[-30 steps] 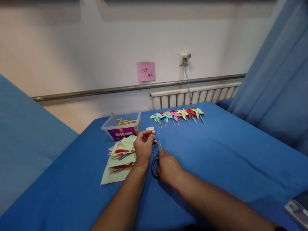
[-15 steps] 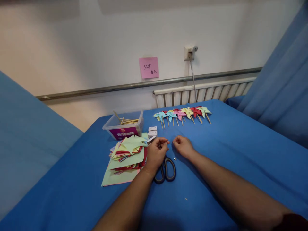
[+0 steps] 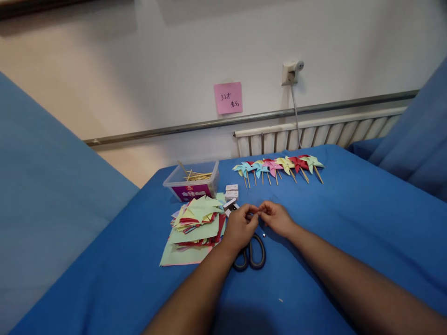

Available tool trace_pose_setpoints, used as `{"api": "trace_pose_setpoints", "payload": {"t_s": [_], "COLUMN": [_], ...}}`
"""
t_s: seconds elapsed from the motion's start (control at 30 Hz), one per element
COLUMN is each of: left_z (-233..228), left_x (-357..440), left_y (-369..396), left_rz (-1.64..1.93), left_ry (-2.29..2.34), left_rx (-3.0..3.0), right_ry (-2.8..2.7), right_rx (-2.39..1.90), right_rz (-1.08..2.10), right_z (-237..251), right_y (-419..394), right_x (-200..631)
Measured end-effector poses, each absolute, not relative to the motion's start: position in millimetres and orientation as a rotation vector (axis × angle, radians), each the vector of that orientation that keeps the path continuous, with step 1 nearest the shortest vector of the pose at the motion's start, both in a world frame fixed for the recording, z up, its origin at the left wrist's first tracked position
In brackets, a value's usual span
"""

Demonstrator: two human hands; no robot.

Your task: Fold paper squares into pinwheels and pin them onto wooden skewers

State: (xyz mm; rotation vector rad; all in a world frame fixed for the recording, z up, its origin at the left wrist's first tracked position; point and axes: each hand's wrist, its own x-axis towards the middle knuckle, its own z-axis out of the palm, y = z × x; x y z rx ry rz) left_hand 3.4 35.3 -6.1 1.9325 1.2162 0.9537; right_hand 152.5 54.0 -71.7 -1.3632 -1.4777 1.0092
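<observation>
My left hand (image 3: 240, 226) and right hand (image 3: 277, 217) meet fingertip to fingertip, pinching something too small to identify. The scissors (image 3: 252, 253) lie just beneath both grips, within reach on the blue desk (image 3: 349, 223).

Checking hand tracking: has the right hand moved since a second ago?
Yes. The right hand left the scissors handles, moving away toward the pinwheels, meeting the left hand.

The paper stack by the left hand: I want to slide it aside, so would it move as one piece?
Probably not: the paper stack is loose, fanned sheets, likely to shear apart. Folded pieces on top look light, apt to slip.
</observation>
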Motion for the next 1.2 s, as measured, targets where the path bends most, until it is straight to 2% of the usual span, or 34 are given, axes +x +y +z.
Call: {"api": "trace_pose_setpoints", "payload": {"t_s": [0.1, 0.27, 0.37, 0.47, 0.6, 1.2], "left_z": [15.0, 45.8, 50.5, 48.4, 46.8, 56.7], "left_x": [-12.0, -60.9, -85.2, -93.7, -91.6, -89.3], "left_y": [33.0, 51.6, 63.5, 67.7, 66.9, 68.5], "left_rz": [0.992, 1.215, 0.96, 0.505, 0.234, 0.081], "left_ry": [1.251, 1.617, 1.83, 2.077, 2.107, 2.207], "left_rx": [2.216, 2.244, 2.276, 2.213, 2.274, 2.158], "right_ry": [-1.461, -1.51, -1.525, -1.514, -1.509, -1.546], "right_rx": [-1.349, -1.357, -1.375, -1.389, -1.404, -1.384], "right_rz": [1.056, 1.051, 1.035, 1.011, 0.985, 0.957], "right_z": [-73.5, -74.0, -73.3, -72.9, -72.4, -65.3], "right_y": [54.3, 53.7, 55.0, 57.7, 60.0, 59.1], "right_x": [152.5, 154.3, 153.6, 152.2, 151.0, 149.0]}}
